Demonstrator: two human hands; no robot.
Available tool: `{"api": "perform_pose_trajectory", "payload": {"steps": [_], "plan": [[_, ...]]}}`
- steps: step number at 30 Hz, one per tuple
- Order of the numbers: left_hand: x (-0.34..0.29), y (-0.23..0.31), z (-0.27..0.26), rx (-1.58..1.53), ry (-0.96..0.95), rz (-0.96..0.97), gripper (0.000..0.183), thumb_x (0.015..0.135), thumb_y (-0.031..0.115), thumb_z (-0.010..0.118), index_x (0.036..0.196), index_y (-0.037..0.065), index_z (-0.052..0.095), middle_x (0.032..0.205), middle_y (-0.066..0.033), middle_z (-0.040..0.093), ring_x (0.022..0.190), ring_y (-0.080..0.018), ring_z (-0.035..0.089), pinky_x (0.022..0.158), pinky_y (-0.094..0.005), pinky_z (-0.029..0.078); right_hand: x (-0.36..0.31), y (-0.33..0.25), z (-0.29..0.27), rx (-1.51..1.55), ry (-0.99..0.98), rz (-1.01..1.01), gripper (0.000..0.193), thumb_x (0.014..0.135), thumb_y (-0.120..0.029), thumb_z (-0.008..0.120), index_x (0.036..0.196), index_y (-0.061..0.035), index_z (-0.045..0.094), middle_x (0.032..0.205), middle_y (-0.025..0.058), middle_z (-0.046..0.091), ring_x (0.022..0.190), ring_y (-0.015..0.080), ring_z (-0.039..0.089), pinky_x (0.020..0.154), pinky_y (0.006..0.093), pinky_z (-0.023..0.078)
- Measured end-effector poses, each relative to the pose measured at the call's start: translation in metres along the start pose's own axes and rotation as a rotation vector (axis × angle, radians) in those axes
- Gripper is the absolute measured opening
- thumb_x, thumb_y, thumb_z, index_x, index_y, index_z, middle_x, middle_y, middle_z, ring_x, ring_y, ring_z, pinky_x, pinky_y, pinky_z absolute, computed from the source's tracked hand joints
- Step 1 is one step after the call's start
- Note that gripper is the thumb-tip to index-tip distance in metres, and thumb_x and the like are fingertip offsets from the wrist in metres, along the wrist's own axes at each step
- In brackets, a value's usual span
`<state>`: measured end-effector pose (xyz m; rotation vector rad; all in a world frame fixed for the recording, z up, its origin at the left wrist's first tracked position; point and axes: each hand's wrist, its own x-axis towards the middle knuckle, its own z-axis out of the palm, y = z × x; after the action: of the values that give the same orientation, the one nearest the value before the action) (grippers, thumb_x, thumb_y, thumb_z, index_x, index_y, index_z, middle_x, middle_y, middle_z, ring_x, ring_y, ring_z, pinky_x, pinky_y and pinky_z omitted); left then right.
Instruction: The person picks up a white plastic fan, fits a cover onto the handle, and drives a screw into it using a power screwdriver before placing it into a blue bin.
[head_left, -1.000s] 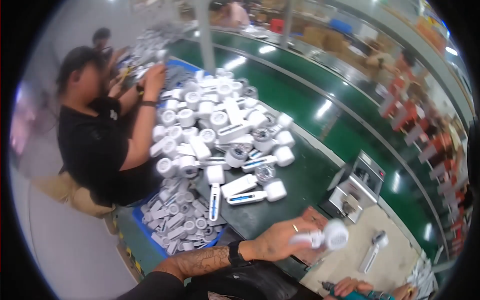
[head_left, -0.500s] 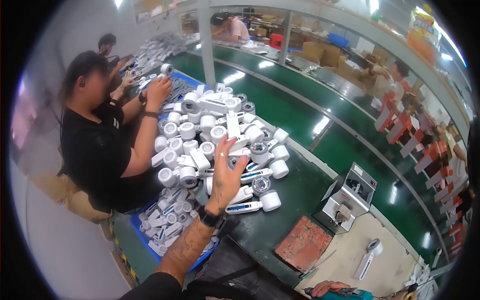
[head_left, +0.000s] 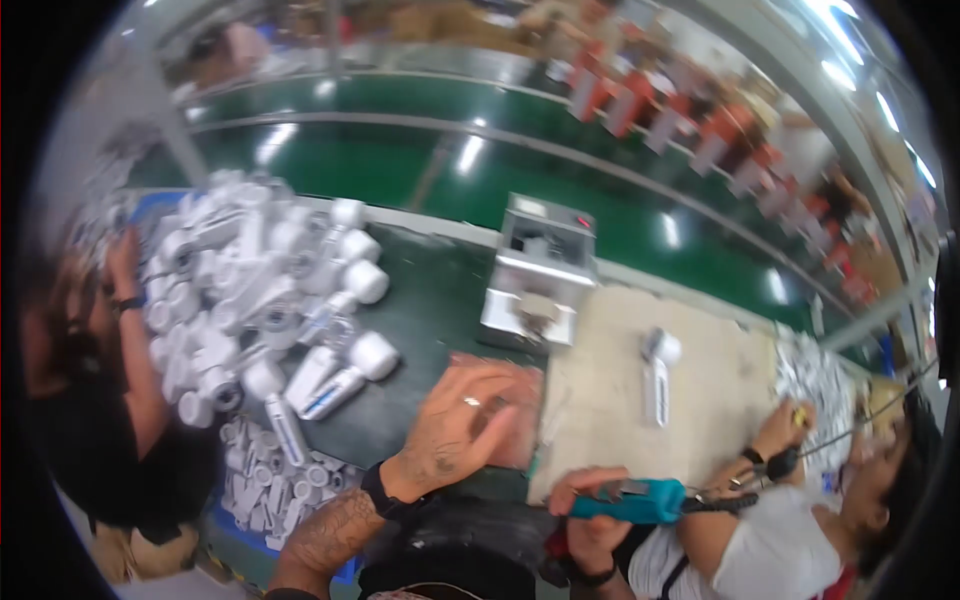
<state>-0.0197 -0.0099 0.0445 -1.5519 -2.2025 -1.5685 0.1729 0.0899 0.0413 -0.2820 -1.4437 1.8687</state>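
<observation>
Ceiling lights (head_left: 842,75): bright white tubes, beyond and right of the silver machine (head_left: 537,290)
Green conveyor (head_left: 370,160): glare streaks behind the machine, on both sides
White parts (head_left: 250,250): evenly lit, motion-blurred, left of the machine
Co-worker in black (head_left: 90,430): dim, smeared, farther left
Rim: black, curved, edges bending around the machine

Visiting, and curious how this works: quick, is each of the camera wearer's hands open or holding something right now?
Left hand: loosely open at the reddish pad, nothing visible in it.
Right hand: closed around the teal handheld tool.
</observation>
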Motion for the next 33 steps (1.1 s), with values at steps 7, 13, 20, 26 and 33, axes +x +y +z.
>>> {"api": "perform_pose_trajectory", "payload": {"steps": [7, 13, 20, 26, 33], "plan": [[0.080, 0.026, 0.174, 0.060, -0.463, -0.011, 0.052, 0.091, 0.049, 0.060, 0.112, 0.002, 0.059, 0.087, -0.0144, 0.067, 0.084, -0.0363, 0.065, 0.075, -0.0455, 0.052, -0.018, -0.011, -0.018, 0.052, -0.008, 0.044, 0.067, 0.081, -0.055, 0.075, 0.105, 0.0030, 0.050, 0.071, 0.0110, 0.056, 0.063, 0.0229, 0.056, 0.056, 0.0327, 0.046], [0.106, 0.009, 0.249, 0.204, -0.480, -0.159, 0.064, 0.087, 0.059, 0.056, 0.113, 0.001, 0.058, 0.100, -0.0180, 0.065, 0.098, -0.0362, 0.061, 0.088, -0.0482, 0.047, -0.028, -0.019, -0.030, -0.031, 0.060, 0.035, 0.067, 0.081, -0.055, 0.075, 0.105, 0.0024, 0.050, 0.070, 0.0103, 0.056, 0.061, 0.0211, 0.056, 0.055, 0.0320, 0.045], [0.091, 0.012, 0.204, -0.021, -0.274, -0.134, 0.037, 0.083, 0.039, 0.060, 0.097, 0.004, 0.061, 0.100, -0.0137, 0.066, 0.090, -0.0339, 0.064, 0.081, -0.0471, 0.050, -0.017, -0.016, -0.048, -0.124, 0.112, 0.034, 0.069, 0.082, -0.057, 0.073, 0.109, 0.0029, 0.051, 0.073, 0.0101, 0.056, 0.064, 0.0219, 0.057, 0.058, 0.0324, 0.047], [0.055, 0.008, 0.105, -0.178, -0.218, -0.066, 0.028, 0.082, 0.028, 0.069, 0.094, 0.005, 0.063, 0.088, -0.0106, 0.063, 0.081, -0.0328, 0.064, 0.073, -0.0432, 0.051, 0.016, -0.016, -0.045, -0.204, 0.213, -0.020, 0.072, 0.084, -0.062, 0.068, 0.110, 0.0028, 0.050, 0.075, 0.0095, 0.056, 0.068, 0.0218, 0.057, 0.062, 0.0334, 0.047], [0.025, -0.053, 0.031, 0.002, -0.436, -0.050, 0.023, 0.086, 0.028, 0.069, 0.097, 0.008, 0.065, 0.094, -0.0092, 0.061, 0.093, -0.0284, 0.057, 0.084, -0.0394, 0.045, 0.087, -0.013, -0.008, -0.032, 0.059, -0.104, 0.064, 0.088, -0.066, 0.060, 0.104, -0.0054, 0.048, 0.063, 0.0005, 0.043, 0.051, 0.0130, 0.042, 0.051, 0.0275, 0.037]]}}
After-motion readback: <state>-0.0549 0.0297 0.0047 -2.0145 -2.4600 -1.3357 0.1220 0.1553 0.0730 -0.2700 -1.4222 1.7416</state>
